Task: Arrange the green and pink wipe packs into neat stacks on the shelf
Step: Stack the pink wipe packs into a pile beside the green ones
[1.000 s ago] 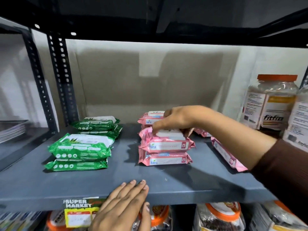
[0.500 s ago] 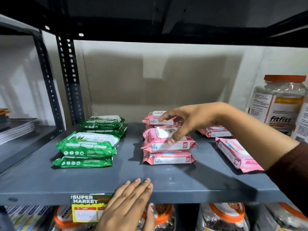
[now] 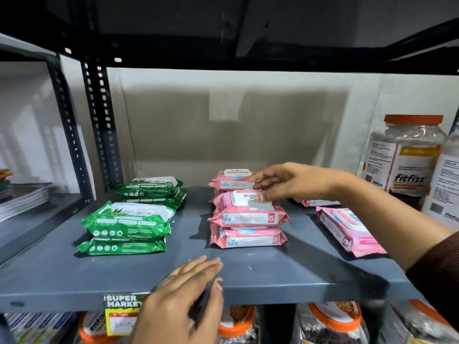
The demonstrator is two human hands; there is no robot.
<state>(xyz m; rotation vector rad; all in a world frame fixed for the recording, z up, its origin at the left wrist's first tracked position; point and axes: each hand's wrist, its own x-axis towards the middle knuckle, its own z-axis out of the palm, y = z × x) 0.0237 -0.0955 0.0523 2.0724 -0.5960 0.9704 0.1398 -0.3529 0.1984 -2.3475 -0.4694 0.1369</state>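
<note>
Grey metal shelf (image 3: pixel 285 266), green wipe stacks (image 3: pixel 126 227) at nine o'clock, pink wipe stacks (image 3: pixel 248 227) centre, loose pink pack (image 3: pixel 352 229) and jars (image 3: pixel 404 155) at three o'clock, left hand (image 3: pixel 188 276) flat at six

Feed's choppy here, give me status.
Right hand open, fingertips on front pink stack. Left hand flat on shelf edge. Loose pink pack lies unstacked, right.

The shelf (image 3: pixel 285 269) at the frame's centre is grey painted metal, smooth and matt. The pink wipe packs (image 3: pixel 248 217) and green wipe packs (image 3: pixel 126 219) are glossy, crinkled plastic film. At right, the jar (image 3: pixel 407 155) is clear glossy plastic with a paper-like label.
</note>
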